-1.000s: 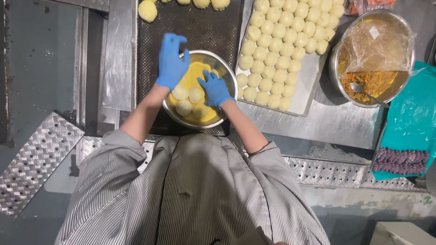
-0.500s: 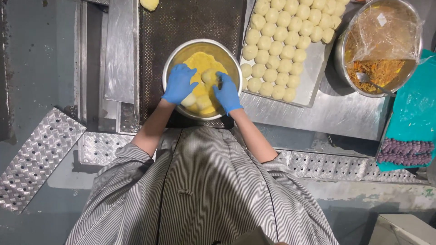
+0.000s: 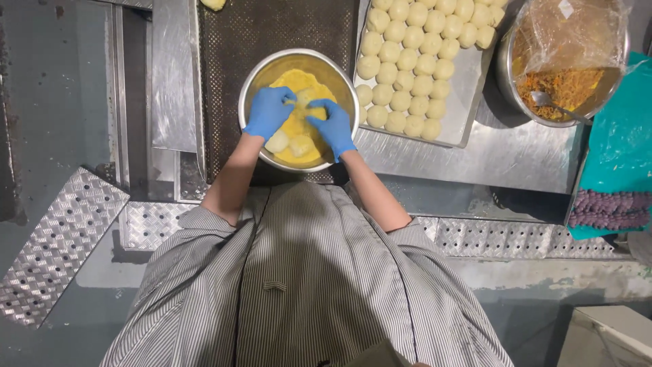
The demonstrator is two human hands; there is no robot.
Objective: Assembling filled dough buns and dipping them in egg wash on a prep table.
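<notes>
- Fingers [image 3: 285, 102] of the left hand [image 3: 269, 111], in a blue glove, curl loosely down into the yellow batter [image 3: 299, 126]; the tips are sunk or turned under, so I cannot tell whether they grip anything.
- Fingers [image 3: 320, 109] of the right hand [image 3: 333, 126], gloved the same, bend narrow toward the left hand's tips, the two sets nearly meeting over a pale dough ball [image 3: 305, 95] that lies partly coated between them; whether it is pinched I cannot tell.
- Round both hands sits the steel mixing bowl [image 3: 258, 75], its rim circling the fingers, standing on a dark perforated mat [image 3: 272, 30].
- Just below the left palm lies another dough ball [image 3: 277, 141], and beside it, under the right fingers, a third [image 3: 301, 145], both wet with batter.
- Beyond the right hand's knuckles, just beside the bowl, a flat metal tray [image 3: 468, 95] carries rows of plain dough balls [image 3: 401, 68].
- Farther out on that same side stands a second metal bowl [image 3: 506, 68] of orange-brown filling [image 3: 560, 85], half under clear plastic film [image 3: 570, 30].
- Past that, well apart from the fingers, hangs a teal plastic bag [image 3: 621, 143].
- Near side of the hands: bare forearms and a grey striped coat [image 3: 305, 285].
</notes>
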